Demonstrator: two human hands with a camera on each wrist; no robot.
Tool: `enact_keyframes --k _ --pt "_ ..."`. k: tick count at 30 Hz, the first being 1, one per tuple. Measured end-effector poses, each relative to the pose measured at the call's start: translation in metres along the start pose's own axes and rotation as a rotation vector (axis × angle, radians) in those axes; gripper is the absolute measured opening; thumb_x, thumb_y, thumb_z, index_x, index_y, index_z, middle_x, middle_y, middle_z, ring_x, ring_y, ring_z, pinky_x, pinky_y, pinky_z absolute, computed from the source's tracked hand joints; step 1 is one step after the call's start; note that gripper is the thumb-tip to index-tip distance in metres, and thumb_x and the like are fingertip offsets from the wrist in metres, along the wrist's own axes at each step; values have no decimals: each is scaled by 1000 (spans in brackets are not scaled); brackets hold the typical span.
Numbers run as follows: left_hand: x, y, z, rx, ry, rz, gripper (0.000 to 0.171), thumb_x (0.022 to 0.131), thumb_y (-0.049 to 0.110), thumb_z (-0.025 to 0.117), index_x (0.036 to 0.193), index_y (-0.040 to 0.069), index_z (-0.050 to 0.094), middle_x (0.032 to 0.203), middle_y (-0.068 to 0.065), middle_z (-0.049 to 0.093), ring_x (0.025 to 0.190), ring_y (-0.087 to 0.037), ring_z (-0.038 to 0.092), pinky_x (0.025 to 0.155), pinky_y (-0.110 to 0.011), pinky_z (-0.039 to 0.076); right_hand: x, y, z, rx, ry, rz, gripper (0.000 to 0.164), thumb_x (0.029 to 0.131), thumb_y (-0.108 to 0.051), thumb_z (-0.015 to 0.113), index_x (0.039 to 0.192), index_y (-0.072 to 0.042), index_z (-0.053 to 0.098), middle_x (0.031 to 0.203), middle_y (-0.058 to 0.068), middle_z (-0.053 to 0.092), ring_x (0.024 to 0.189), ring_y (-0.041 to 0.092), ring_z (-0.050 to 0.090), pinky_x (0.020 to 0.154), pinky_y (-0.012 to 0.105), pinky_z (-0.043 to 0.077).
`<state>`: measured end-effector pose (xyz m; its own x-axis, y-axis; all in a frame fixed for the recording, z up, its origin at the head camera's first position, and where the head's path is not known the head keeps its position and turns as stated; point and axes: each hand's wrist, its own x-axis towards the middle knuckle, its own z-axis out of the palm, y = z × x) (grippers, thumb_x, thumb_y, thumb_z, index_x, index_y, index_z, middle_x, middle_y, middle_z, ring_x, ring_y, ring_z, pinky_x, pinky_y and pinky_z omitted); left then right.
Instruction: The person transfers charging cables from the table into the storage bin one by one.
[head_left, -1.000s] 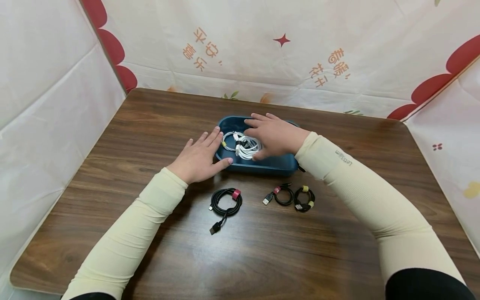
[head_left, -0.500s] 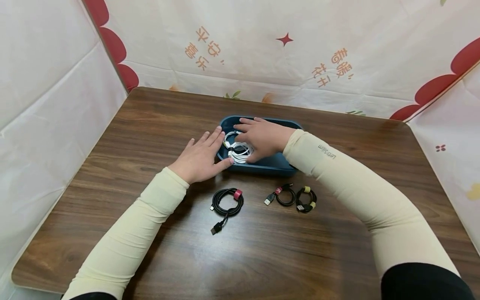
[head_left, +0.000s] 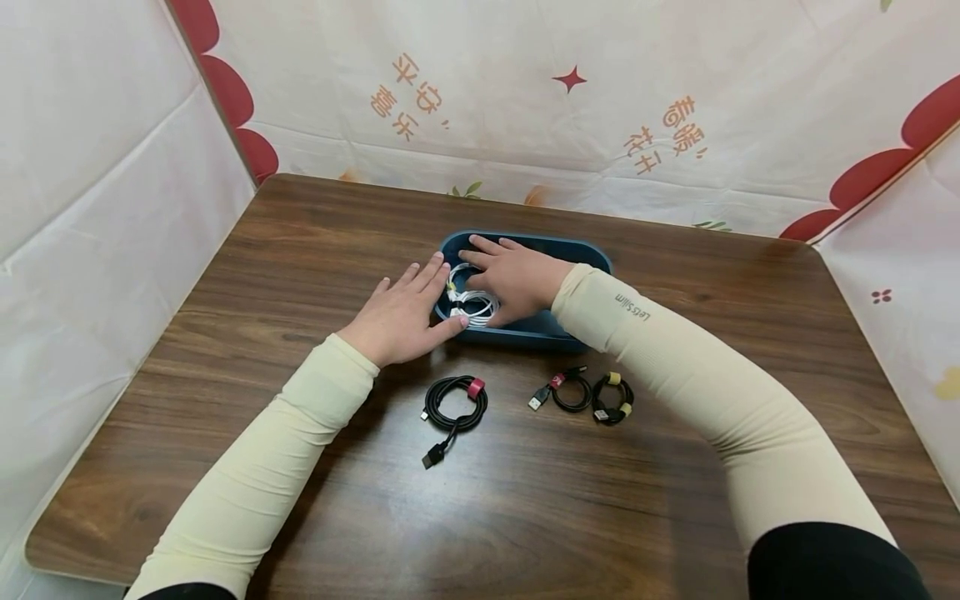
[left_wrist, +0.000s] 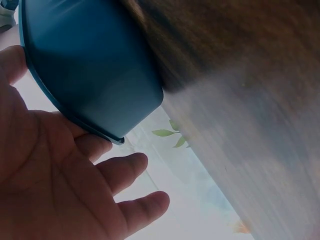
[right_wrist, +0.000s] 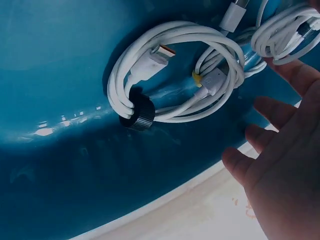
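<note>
A blue oblong bin (head_left: 540,342) holds coiled white cables (head_left: 476,310). My left hand (head_left: 401,317) lies spread at its left end, fingertips against the rim (left_wrist: 47,97) in the left wrist view. Over the bin reaches my right hand (head_left: 517,283), its fingers loosely extended. In the right wrist view its index finger touches the edge of a coiled white cable (right_wrist: 282,35), the other fingers spread apart. A second coiled white cable with a black strap (right_wrist: 137,112) lies on the bin floor; the palm hides this part of the bin in the head view.
In front of the bin on the wooden table (head_left: 360,517) lie a black cable with a red tie (head_left: 455,406), a smaller red-tied black cable (head_left: 572,392) and a black cable with yellow ties (head_left: 612,400). A printed white curtain (head_left: 495,117) hangs behind the table.
My right hand has moved left inside the bin, and the coiled white cable near its fingertips has shifted left and slightly towards me. The left hand stays at the rim.
</note>
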<state>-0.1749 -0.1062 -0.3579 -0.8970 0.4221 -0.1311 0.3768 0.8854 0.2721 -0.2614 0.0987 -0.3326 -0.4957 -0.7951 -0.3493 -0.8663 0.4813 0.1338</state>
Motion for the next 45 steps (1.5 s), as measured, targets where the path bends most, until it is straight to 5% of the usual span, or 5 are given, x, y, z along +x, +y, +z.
enact_keyframes --k 16,25,36,45 --pt "0 0 0 -13 -2 -9 87 98 70 31 161 14 10 166 -1 0 150 -34 12 114 -62 16 -10 1 -11 49 31 23 75 86 -62 66 146 -19 52 164 13 17 151 34 0 117 55 15" --pt "1 -1 1 -12 6 -10 88 97 71 31 161 15 11 166 -1 0 150 -34 13 114 -61 16 -55 13 -15 154 80 131 83 89 -61 64 152 -12 42 164 16 13 151 35 1 118 53 12" --pt "0 0 0 -16 -1 -12 87 97 70 33 161 14 12 166 -1 -1 150 -35 14 114 -62 16 -135 44 32 371 197 375 92 92 -62 59 156 -5 28 164 22 9 151 35 -3 115 59 15" --pt "0 1 -1 -1 -12 -14 88 97 71 30 161 15 10 166 -1 -2 150 -34 9 114 -62 15 -158 33 67 407 223 453 90 96 -60 52 157 -1 23 163 24 9 150 40 -2 115 60 14"
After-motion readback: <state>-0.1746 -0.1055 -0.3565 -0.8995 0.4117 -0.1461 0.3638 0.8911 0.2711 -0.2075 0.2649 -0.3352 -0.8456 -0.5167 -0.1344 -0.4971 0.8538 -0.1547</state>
